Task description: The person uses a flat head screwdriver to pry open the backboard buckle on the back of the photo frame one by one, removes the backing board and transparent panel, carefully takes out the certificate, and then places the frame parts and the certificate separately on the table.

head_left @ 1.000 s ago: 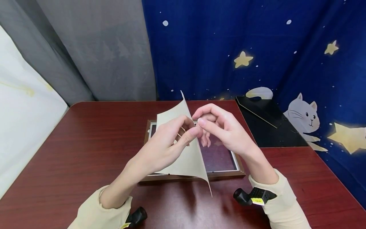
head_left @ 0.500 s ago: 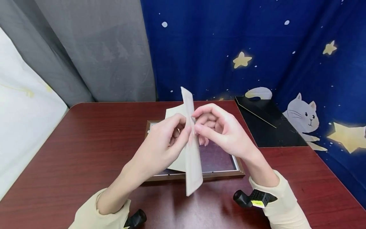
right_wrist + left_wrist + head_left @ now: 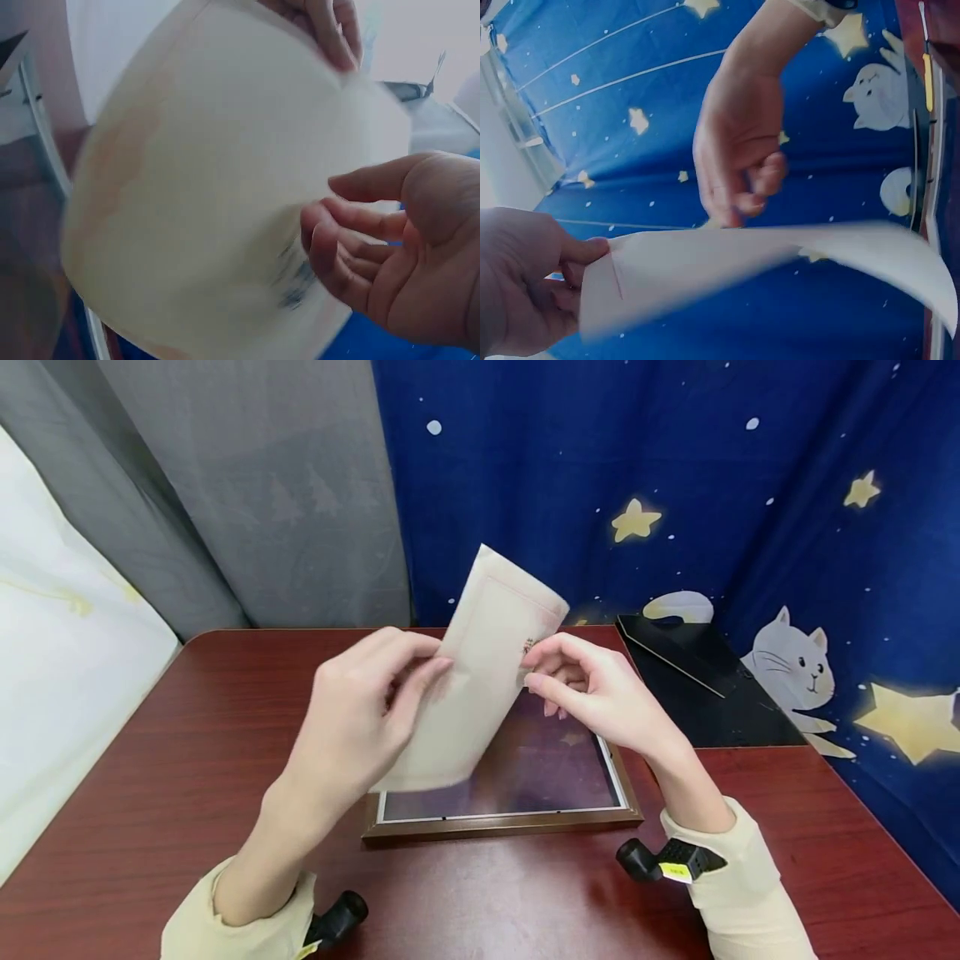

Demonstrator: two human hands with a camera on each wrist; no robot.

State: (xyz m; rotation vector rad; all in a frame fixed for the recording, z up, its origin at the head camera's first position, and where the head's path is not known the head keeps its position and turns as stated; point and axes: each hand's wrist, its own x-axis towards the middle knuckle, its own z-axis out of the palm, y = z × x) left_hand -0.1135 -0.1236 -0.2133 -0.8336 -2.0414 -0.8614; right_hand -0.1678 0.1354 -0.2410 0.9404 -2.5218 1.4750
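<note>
Frame (image 3: pixel 502 827) lies glass-up — left hand (image 3: pixel 360 710) pinches paper sheet (image 3: pixel 480 668) above.

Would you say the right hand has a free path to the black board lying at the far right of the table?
Probably yes: the right hand looks loose beside the paper sheet, which the left hand holds, and bare table separates it from the black board.

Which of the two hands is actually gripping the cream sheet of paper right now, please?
The left hand: it pinches the paper by its edge. The right hand sits beside the sheet with loosely curled fingers, its grip unclear.
</note>
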